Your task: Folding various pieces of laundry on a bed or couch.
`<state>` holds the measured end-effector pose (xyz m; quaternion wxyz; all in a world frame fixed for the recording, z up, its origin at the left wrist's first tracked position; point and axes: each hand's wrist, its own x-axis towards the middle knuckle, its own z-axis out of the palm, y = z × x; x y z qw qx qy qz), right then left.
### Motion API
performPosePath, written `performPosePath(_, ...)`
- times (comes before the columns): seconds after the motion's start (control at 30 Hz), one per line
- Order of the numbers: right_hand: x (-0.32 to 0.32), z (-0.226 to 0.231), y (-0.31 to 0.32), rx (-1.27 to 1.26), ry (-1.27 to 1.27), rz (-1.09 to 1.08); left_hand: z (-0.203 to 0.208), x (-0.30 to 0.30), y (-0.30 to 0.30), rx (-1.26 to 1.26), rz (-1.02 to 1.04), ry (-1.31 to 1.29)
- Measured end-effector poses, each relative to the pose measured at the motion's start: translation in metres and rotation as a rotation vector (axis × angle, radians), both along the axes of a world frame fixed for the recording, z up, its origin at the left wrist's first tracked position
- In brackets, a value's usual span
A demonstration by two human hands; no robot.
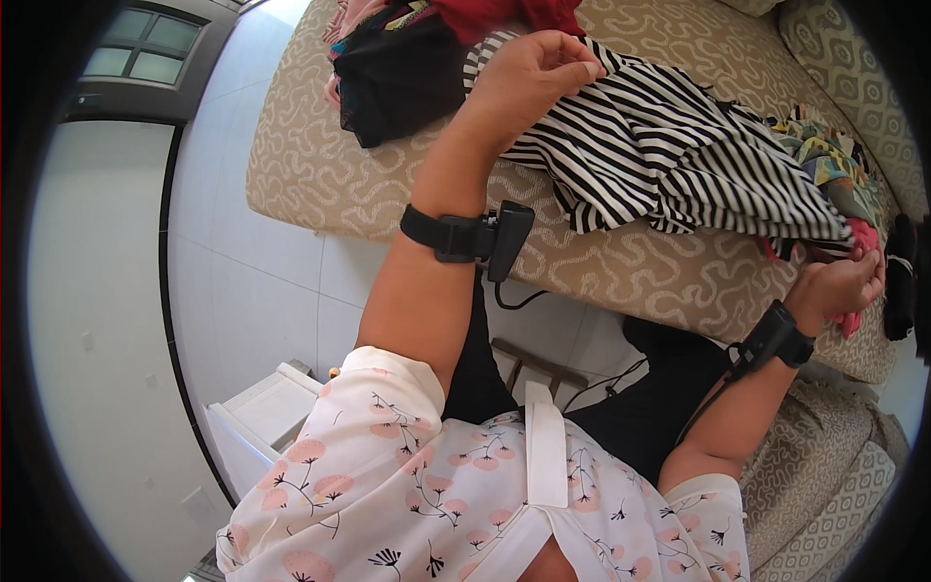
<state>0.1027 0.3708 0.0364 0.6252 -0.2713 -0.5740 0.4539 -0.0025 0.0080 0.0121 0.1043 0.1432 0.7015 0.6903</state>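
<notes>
Cloth with black and white stripes (669, 145) lies rumpled across the patterned sofa seat (330, 184), its lower edge near the front. The left hand (538, 78) is over its left end, fingers curled toward the thumb and hiding part of the stripes; whether a fold is pinched there, I cannot tell. The right hand (842, 286) is at the opposite end, fingers bent, beside pinkish-red cloth (861, 233); which piece it grips, I cannot tell.

Close by on the left, a black garment (402, 87) crowds the striped cloth, with red fabric (504, 15) behind. A multicoloured heap (824, 165) borders the right end, and a dark bundle (900, 281) with a pale tie lies past the right hand. Black devices (509, 242) are strapped to both wrists, a cable trailing from the left one. Farther out are the patterned backrest (863, 68), pale floor tiles (233, 223), a white piece of furniture (267, 407) and a paned window (145, 48).
</notes>
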Motion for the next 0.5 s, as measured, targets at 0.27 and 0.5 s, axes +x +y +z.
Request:
performPosePath(0.27,-0.023,-0.026,-0.059,0.428,-0.746,0.707,-0.003,0.001,0.005,-0.056,0.049,0.083)
performPosePath(0.5,-0.023,-0.037,-0.098,0.733,-0.962,0.878,-0.001,0.003,0.006,-0.156,0.011,0.094)
